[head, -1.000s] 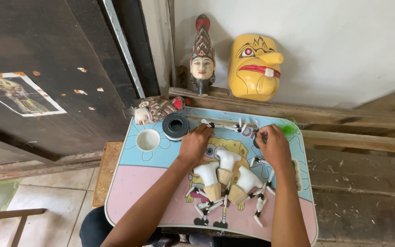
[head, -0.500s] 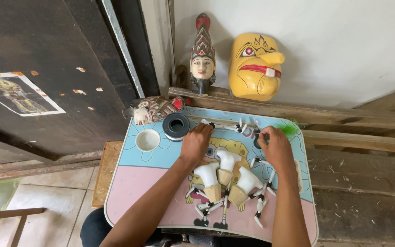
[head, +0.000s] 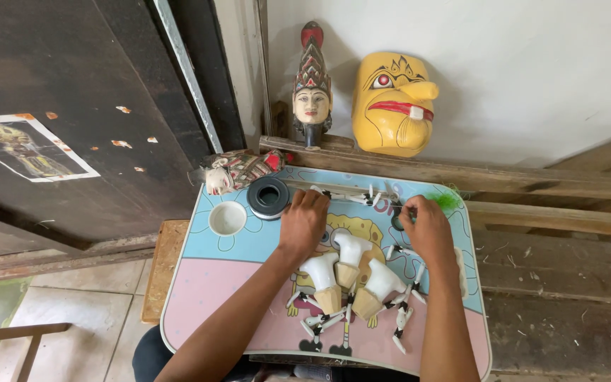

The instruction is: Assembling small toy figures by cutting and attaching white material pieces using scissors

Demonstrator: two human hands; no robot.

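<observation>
Three white puppet bodies (head: 348, 272) lie mid-worktop (head: 206, 283) between both forearms. The left hand (head: 303, 221) rests curled beside a black tape roll (head: 268, 197); the right hand (head: 427, 228) pinches something too small to identify. A white cup (head: 228, 218) sits left.

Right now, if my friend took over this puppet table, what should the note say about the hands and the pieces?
Left hand rests palm-down at the far side of the small table, near the black ring; what it grips is hidden. Right hand pinches something small I can't make out. Three white-primed puppet bodies with loose jointed arms lie between the hands. They are primed white, with no colours on them yet. White cup stands left.
</observation>
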